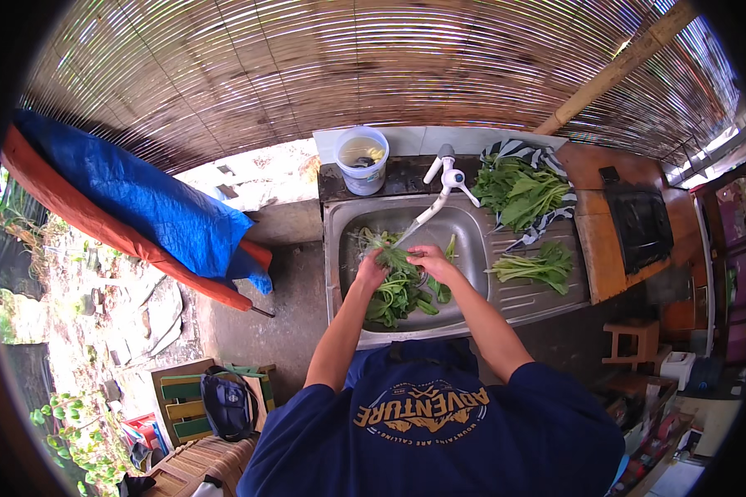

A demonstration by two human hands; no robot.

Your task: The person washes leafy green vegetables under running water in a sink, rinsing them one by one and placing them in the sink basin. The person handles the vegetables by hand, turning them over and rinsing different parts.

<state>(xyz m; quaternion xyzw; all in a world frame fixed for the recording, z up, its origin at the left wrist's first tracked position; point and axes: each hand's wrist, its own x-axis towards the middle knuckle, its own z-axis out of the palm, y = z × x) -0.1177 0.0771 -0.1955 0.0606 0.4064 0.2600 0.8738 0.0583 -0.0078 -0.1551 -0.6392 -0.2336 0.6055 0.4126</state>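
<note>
Water runs from the white faucet (434, 208) onto a leafy green vegetable (393, 256) between my hands, over the left part of the stainless steel sink (475, 261). My left hand (372, 268) grips the greens from the left. On their right side, my right hand (430, 261) has its fingers on the leaves. More loose greens (388, 301) lie in the basin below my hands. A few separate leaves (442, 286) rest in the basin by my right wrist.
A bunch of greens (534, 267) lies on the ribbed drainboard. Behind it, a larger pile (522, 192) sits on a black-and-white striped bag (531, 152). A plastic bucket (362, 168) stands behind the basin. Blue tarpaulin (143, 199) hangs at left; a wooden table (603, 242) adjoins the right.
</note>
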